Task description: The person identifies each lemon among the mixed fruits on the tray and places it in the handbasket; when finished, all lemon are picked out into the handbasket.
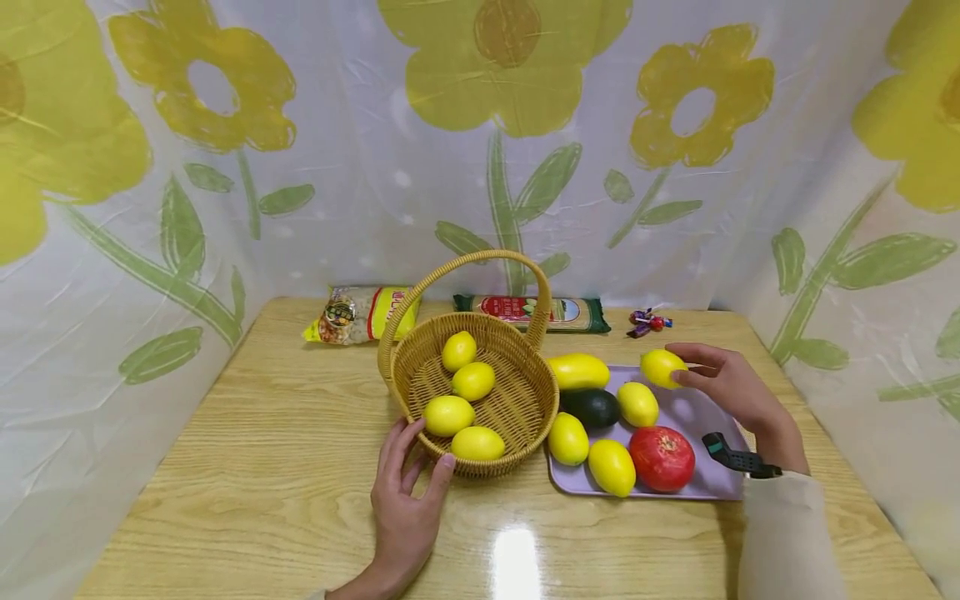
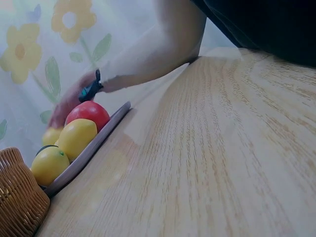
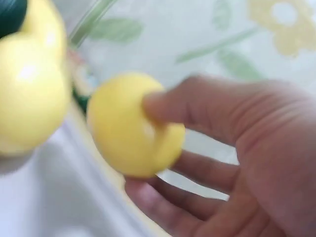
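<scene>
My right hand (image 1: 731,383) pinches a lemon (image 1: 663,368) between thumb and fingers above the far right part of a lilac tray (image 1: 716,483). The right wrist view shows the thumb on one side of this lemon (image 3: 123,128). My left hand (image 1: 408,500) rests against the near left side of a wicker basket (image 1: 517,392), its thumb and fingertips spread at the rim. Several lemons (image 1: 478,443) lie inside the basket. On the tray are more lemons (image 1: 611,467), a red pomegranate (image 1: 662,459), a dark green avocado (image 1: 590,408) and a longish yellow fruit (image 1: 579,371).
Behind the basket lie a yellow-ended food bag (image 1: 360,315) and a long green-and-red packet (image 1: 532,313). Small purple-wrapped candies (image 1: 648,322) sit at the back right. A flowered curtain (image 1: 337,167) encloses the wooden table (image 1: 262,483) at the back and sides.
</scene>
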The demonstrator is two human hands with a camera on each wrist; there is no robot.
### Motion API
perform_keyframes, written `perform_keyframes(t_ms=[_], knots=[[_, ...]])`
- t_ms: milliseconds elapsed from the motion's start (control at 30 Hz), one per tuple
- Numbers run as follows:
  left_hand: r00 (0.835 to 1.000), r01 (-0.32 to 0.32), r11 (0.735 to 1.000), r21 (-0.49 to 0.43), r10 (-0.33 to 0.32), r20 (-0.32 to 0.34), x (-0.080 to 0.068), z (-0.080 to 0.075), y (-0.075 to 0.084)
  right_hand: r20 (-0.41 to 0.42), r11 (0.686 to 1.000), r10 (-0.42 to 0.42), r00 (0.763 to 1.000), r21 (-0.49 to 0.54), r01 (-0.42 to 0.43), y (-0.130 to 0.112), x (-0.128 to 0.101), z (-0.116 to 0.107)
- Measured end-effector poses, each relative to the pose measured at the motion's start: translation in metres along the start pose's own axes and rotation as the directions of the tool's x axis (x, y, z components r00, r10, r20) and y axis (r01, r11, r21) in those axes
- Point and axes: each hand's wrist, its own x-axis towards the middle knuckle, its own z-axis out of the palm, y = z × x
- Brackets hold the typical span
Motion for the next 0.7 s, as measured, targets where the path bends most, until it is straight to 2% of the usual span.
perform_keyframes(t_ms=[200, 333, 500, 633, 700], knots=[[1.000, 0.000, 1.000, -0.003, 0.000, -0.001, 0.000, 0.000, 0.000, 0.035, 0.983, -0.154, 0.987, 0.107, 0.150, -0.036, -0.009, -0.011], [1.000, -0.003, 1.000, -0.009, 0.003, 0.003, 0.000, 0.000, 0.000, 0.080, 0.965, -0.228, 0.970, 0.154, 0.214, -0.067, -0.010, -0.004], [1.000, -0.004, 1.000, 0.002, 0.004, 0.003, 0.000, 0.000, -0.001, 0.177, 0.941, -0.312, 0.933, 0.191, 0.279, -0.103, -0.005, 0.019], [1.000, -0.001, 1.000, 0.010, 0.001, 0.002, 0.000, 0.000, -0.001, 0.286, 0.928, -0.353, 0.891, 0.228, 0.295, -0.128, 0.001, 0.047], [1.000, 0.000, 1.000, 0.010, 0.000, 0.001, 0.000, 0.000, -0.001, 0.338, 0.926, -0.368, 0.866, 0.215, 0.310, -0.138, 0.002, 0.062]])
